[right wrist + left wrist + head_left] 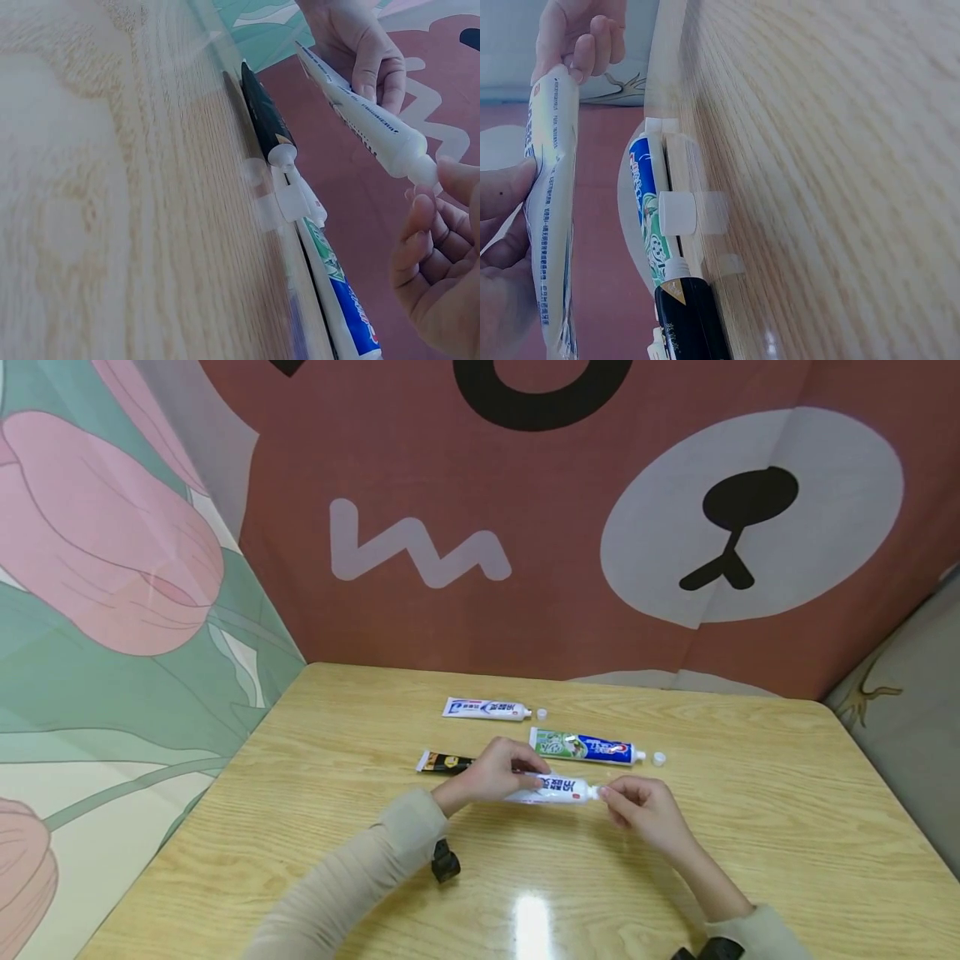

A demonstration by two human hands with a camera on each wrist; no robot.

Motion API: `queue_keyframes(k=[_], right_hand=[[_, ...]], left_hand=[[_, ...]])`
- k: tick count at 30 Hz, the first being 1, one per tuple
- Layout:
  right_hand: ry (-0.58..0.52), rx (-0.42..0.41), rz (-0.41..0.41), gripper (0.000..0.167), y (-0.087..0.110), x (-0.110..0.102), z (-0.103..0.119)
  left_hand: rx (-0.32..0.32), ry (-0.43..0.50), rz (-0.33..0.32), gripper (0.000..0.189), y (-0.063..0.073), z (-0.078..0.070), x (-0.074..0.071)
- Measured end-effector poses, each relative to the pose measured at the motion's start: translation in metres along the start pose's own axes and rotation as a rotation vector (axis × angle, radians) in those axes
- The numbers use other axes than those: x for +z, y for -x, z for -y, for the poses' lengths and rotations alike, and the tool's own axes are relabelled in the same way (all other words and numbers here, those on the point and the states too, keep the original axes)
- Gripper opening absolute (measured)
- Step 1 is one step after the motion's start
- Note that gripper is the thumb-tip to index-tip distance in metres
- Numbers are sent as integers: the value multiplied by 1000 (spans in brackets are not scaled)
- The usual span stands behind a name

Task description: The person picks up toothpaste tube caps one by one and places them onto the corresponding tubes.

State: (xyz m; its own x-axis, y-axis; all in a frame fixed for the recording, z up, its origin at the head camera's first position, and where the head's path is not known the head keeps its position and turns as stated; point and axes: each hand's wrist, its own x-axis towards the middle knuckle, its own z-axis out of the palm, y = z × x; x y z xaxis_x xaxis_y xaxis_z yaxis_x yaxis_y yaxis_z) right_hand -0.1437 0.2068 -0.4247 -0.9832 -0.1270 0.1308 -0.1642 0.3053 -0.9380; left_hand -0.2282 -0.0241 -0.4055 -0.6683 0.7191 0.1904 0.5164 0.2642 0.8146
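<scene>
My left hand [497,770] grips a white toothpaste tube [561,788] by its body, with the thumb on one side and fingers on the other. The tube is held above the table, its neck toward the right. At that end my right hand [652,812] pinches the small white cap [424,172] between thumb and fingertips. Beside the left hand lies a black toothpaste tube [447,763], partly hidden by that hand in the head view. In the right wrist view, a loose white cap [291,202] stands beyond the black tube's mouth.
Behind the hands lies a green and blue toothpaste tube [585,747], a loose white cap [658,759] off its mouth. Farther back is another white toothpaste tube [486,709] with its cap [542,714] beside it. The wooden table [345,727] meets a patterned cloth backdrop [420,627].
</scene>
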Motion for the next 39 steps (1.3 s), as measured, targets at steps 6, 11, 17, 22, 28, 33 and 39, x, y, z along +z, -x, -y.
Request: queue_keyframes(k=[6,11,17,22,28,33,39], right_hand=[[-17,-43,30,23,0,-1,-2],[-73,-62,45,19,1,0,-5],[-98,-37,35,22,1,4,-2],[-79,-16,15,14,0,5,1],[-55,-54,12,16,-1,6,2],[-77,-96,34,20,-1,6,-1],[-61,-79,21,21,2,5,-2]], left_hand=[[-27,13,9,13,1,-1,-1],[-48,13,16,13,2,-1,-3],[-55,31,10,12,3,-1,-2],[-55,33,-4,12,5,-8,-2],[-44,29,-15,12,3,-4,-1],[-31,56,8,12,5,-1,-3],[-12,62,12,12,7,2,-4]])
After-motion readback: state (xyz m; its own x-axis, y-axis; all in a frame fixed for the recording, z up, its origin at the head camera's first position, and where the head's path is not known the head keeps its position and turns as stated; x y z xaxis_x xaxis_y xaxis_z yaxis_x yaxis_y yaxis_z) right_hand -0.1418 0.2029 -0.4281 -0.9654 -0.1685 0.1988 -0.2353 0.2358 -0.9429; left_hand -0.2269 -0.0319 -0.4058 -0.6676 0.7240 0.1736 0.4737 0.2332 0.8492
